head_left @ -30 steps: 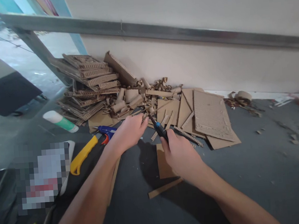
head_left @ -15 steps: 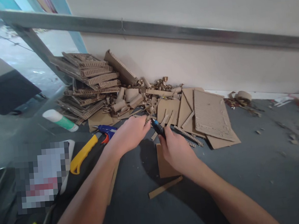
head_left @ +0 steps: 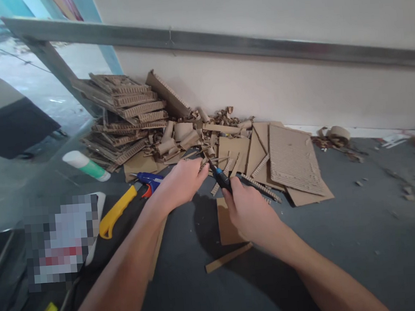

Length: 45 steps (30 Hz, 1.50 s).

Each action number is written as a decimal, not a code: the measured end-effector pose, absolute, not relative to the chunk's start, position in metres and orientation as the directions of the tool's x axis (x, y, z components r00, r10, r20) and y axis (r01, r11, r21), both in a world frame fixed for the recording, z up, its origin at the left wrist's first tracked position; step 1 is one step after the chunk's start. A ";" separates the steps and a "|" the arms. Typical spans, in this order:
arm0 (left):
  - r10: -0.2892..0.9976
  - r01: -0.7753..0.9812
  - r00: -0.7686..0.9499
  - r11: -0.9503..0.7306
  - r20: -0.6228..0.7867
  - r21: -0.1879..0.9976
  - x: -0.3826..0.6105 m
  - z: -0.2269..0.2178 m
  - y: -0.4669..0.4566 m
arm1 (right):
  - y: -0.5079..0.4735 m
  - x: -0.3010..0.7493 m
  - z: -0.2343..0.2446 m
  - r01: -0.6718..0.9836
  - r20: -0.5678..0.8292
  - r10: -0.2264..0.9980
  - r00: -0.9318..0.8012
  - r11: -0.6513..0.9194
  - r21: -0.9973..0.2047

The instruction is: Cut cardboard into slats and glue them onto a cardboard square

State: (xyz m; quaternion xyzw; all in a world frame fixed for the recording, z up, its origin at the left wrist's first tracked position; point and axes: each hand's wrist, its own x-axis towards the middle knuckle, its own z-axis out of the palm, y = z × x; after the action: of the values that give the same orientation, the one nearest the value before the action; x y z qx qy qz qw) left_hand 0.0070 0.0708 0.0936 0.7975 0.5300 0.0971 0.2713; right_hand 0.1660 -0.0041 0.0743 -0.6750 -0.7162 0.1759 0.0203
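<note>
My right hand (head_left: 248, 209) is closed round a black and blue utility knife (head_left: 220, 177), whose tip points up and left toward my other hand. My left hand (head_left: 181, 183) is closed in a pinch on a small piece of cardboard right at the blade tip; the piece is mostly hidden by the fingers. Both hands hover over a dark grey floor (head_left: 341, 241). Under my right wrist lies a flat brown cardboard rectangle (head_left: 227, 227), with a thin cardboard strip (head_left: 228, 258) just below it.
A pile of corrugated cardboard offcuts (head_left: 126, 114) and flat sheets (head_left: 293, 159) lies against the pale wall. On the left lie a blue glue gun (head_left: 148, 180), a yellow cutter (head_left: 117, 212) and a white and green glue bottle (head_left: 85, 165). A tape roll (head_left: 339, 132) lies at the right.
My right hand has shifted slightly with the knife, first toward the left hand and then back a little. My left hand has stayed almost still. The view has moved a little.
</note>
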 end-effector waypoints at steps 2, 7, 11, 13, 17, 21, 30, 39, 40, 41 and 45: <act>0.887 0.783 0.439 -0.300 -0.143 0.544 0.010 0.092 0.069 | -0.002 0.165 0.072 0.960 -0.203 0.977 -0.065 0.006 -0.280; 0.871 0.776 0.454 -0.284 -0.187 0.563 0.011 0.089 0.069 | -0.001 0.164 0.070 0.963 -0.212 0.976 -0.052 -0.007 -0.271; 0.878 0.775 0.430 -0.240 -0.211 0.584 0.009 0.087 0.073 | -0.002 0.167 0.074 0.964 -0.222 0.973 -0.065 0.004 -0.266; 0.873 0.770 0.440 -0.247 -0.209 0.588 0.008 0.086 0.073 | -0.003 0.169 0.075 0.963 -0.224 0.972 -0.075 0.012 -0.268; 0.869 0.773 0.437 -0.231 -0.232 0.591 0.010 0.086 0.072 | -0.006 0.172 0.079 0.961 -0.232 0.969 -0.089 0.022 -0.277; 0.867 0.781 0.449 -0.262 -0.218 0.567 0.012 0.089 0.070 | -0.009 0.172 0.083 0.967 -0.257 0.964 -0.066 -0.002 -0.255; 0.790 0.654 0.581 -0.312 -0.195 0.689 0.016 0.093 0.061 | -0.003 0.169 0.073 0.939 -0.245 0.964 -0.103 0.013 -0.344; 0.930 0.846 0.312 -0.179 -0.194 0.502 -0.025 0.103 0.079 | 0.007 0.186 0.079 0.950 -0.254 0.967 -0.007 -0.072 -0.302; 0.938 0.886 0.279 -0.168 -0.208 0.433 -0.030 0.101 0.081 | 0.009 0.191 0.080 0.947 -0.252 0.968 0.010 -0.090 -0.308; 0.930 0.919 0.257 -0.150 -0.263 0.365 -0.034 0.098 0.083 | 0.011 0.196 0.081 0.946 -0.241 0.970 0.028 -0.104 -0.308; 0.756 0.987 0.076 0.036 -0.650 0.157 -0.034 0.090 0.082 | 0.015 0.209 0.082 0.938 -0.183 0.982 0.038 -0.098 -0.332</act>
State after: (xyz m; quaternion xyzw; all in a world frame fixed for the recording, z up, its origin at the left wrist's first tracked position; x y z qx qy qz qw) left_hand -0.0336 0.0819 0.0899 0.6676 0.6527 -0.1902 0.3034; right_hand 0.2088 0.0146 0.0822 -0.7180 -0.6687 0.1837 0.0604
